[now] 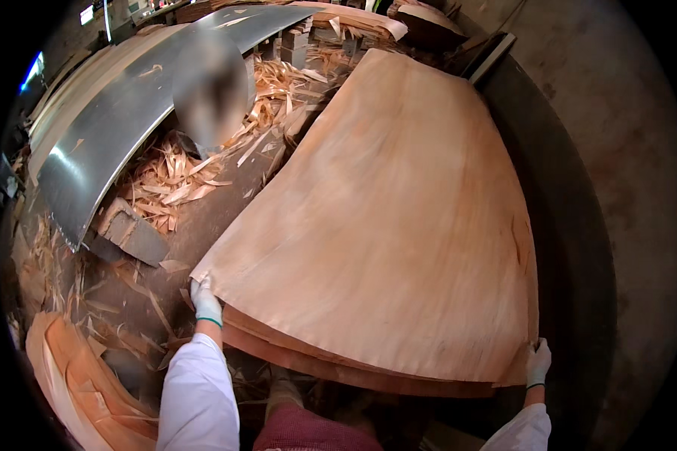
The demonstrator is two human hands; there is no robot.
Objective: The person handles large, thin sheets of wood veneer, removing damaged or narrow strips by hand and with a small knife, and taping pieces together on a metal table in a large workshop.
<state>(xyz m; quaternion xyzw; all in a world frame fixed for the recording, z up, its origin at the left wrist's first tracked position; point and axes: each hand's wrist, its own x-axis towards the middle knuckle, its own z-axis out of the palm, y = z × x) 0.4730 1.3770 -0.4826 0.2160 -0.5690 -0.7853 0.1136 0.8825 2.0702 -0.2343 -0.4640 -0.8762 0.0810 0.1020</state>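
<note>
A large pale wood veneer sheet [376,218] spans the middle of the view, with more reddish sheets [353,367] showing beneath its near edge. My left hand [205,301], in a white glove, pinches the sheet's near left corner. My right hand [538,364], also gloved, grips the near right corner, where the edges of the sheets meet. The fingertips of both hands are partly hidden by the wood.
A curved-looking metal sheet [98,158] lies at upper left beside wood shavings [169,188] and concrete blocks [132,233]. Loose veneer [71,376] lies at lower left. A dark strip [579,255] borders the concrete floor [632,188] at right. An oval patch near the top is blurred.
</note>
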